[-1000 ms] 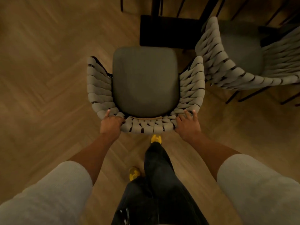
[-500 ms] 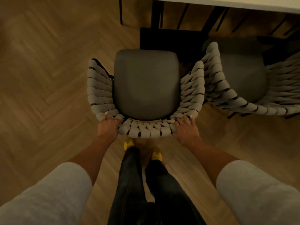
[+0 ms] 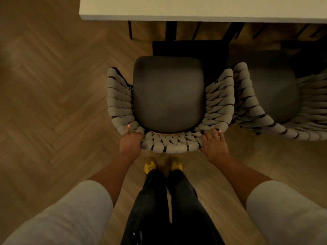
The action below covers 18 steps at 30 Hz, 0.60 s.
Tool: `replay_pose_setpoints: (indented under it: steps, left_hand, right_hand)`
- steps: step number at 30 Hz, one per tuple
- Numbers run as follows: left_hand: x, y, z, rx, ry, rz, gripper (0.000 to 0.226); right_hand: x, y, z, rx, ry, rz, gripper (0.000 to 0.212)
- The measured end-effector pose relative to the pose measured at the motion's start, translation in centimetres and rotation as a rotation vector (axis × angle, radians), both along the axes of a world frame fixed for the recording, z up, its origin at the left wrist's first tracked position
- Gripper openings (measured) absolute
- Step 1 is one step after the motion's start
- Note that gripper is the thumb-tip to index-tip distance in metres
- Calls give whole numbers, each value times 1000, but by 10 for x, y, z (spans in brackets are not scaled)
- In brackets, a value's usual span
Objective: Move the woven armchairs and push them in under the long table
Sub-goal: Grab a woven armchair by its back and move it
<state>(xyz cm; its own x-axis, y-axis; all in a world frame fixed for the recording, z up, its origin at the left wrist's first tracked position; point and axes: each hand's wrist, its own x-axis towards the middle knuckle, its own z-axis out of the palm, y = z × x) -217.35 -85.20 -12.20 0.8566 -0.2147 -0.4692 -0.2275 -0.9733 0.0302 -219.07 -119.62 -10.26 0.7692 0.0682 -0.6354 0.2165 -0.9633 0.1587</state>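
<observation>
A woven armchair (image 3: 168,93) with a dark grey seat cushion stands right in front of me, its front facing the long white table (image 3: 194,8). The seat's front edge lies short of the table edge. My left hand (image 3: 130,143) grips the left rear corner of the woven backrest, one finger pointing forward along the weave. On the right rear corner rests my right hand (image 3: 215,145), its fingers straight and spread over the weave. A second woven armchair (image 3: 247,98) stands close on the right, its arm almost touching the first chair.
A dark table base (image 3: 189,48) and thin black legs (image 3: 130,30) stand under the tabletop, just ahead of the seat. Herringbone wood floor (image 3: 53,103) spreads to the left. My yellow shoes (image 3: 150,165) are side by side behind the backrest.
The armchair and I have moved forward toward the table, whose white top has come into view. My feet have come together. Both hands keep their places on the backrest.
</observation>
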Motion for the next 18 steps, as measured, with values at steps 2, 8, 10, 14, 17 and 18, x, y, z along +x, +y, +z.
replay_pose_setpoints:
  steps: [2,8,10,14,17,18]
  left_hand:
    - [6,0,-2,18,1,5,39]
    - [17,-6,37,56,209,2,46]
    - [24,-3,56,43,294,45,46]
    - [30,6,94,3,399,96,46]
    - [25,13,112,-45,358,151,45]
    - [21,16,115,-45,342,173,45]
  right_hand:
    - [3,0,-1,-4,5,-3,66]
    - [15,-7,13,85,99,-44,65]
    - [29,-8,24,120,153,-63,63]
    - [59,-4,49,247,211,-143,48]
    - [74,1,58,288,197,-121,30]
    - [76,4,59,289,205,-113,33]
